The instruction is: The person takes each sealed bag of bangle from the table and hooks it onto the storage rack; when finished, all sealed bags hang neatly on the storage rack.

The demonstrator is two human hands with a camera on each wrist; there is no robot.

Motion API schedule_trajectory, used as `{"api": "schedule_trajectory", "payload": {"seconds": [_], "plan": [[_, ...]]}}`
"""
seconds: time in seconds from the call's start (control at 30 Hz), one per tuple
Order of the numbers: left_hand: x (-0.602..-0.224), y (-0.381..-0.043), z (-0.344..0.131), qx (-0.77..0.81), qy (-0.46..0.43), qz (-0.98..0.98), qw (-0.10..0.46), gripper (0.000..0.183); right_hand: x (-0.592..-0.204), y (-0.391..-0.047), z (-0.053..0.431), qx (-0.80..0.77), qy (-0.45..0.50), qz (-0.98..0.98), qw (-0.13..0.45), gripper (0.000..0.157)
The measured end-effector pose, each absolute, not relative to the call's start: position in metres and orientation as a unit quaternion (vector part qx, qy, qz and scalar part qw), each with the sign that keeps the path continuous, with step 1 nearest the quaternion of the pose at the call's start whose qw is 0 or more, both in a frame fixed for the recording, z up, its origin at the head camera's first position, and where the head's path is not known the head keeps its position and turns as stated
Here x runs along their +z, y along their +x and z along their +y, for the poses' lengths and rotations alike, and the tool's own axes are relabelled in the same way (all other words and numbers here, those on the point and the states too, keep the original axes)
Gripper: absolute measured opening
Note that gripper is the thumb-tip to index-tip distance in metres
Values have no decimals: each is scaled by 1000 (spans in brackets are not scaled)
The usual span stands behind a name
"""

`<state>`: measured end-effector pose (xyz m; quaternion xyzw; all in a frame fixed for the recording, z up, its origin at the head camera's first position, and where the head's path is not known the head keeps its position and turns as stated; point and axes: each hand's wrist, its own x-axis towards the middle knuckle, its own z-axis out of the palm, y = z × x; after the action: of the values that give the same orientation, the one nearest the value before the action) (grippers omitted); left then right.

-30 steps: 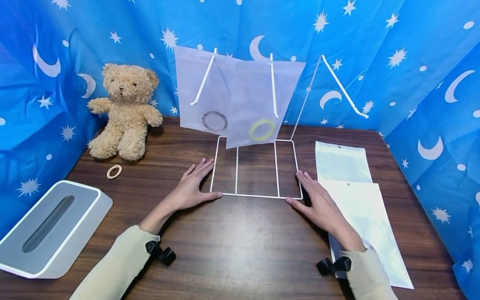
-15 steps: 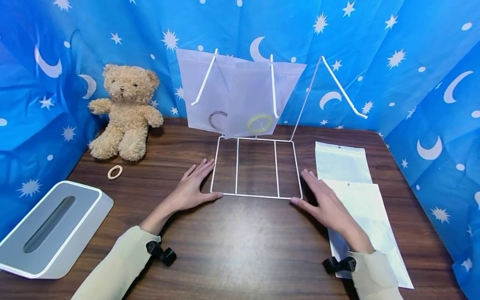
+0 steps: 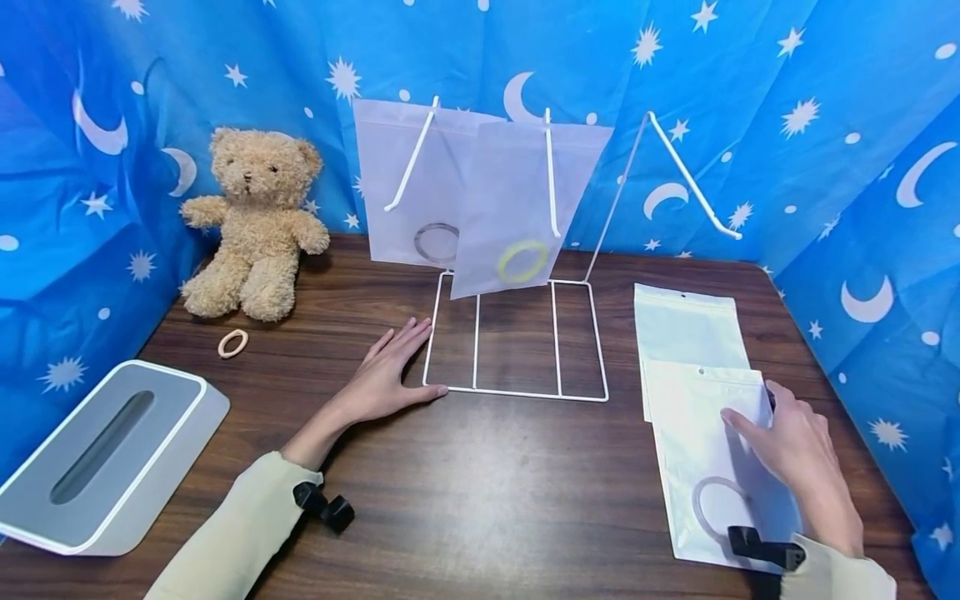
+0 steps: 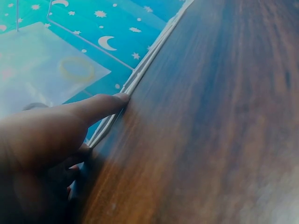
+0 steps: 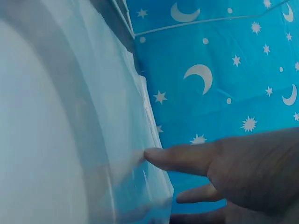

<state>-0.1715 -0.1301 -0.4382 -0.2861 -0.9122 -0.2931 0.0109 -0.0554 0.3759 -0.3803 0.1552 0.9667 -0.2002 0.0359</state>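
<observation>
Teddy, ring, tissue box L of rack.

Head view high, facing forward and down, left wrist view low over the table, right wrist view close to a white pouch, all sharing the blue curtain.

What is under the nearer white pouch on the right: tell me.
The lower part of the farther white pouch runs beneath the nearer white pouch; its upper part and some of its left edge show. The rest is covered, so anything else there cannot be seen.
</observation>
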Motion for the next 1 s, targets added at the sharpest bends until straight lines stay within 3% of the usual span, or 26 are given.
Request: {"api": "schedule_trajectory", "payload": {"seconds": [0.33, 0.53, 0.8, 0.87, 1.0], "plan": [[-436, -171, -131, -288, -289, -913, 20, 97, -380, -57, 366, -204, 219, 954, 14, 83], [-435, -172, -131, -286, -291, -913, 19, 97, -381, -54, 362, -200, 216, 955, -41, 54], [-436, -170, -130, -288, -291, -912, 12, 95, -388, -58, 360, -259, 137, 930, -221, 13], [-436, -170, -130, -287, -292, -912, 13, 95, -388, -59, 361, -272, 146, 923, -229, 16], [-437, -170, -130, -286, -294, -912, 17, 95, -385, -55, 369, -328, 193, 911, -162, 34]]}}
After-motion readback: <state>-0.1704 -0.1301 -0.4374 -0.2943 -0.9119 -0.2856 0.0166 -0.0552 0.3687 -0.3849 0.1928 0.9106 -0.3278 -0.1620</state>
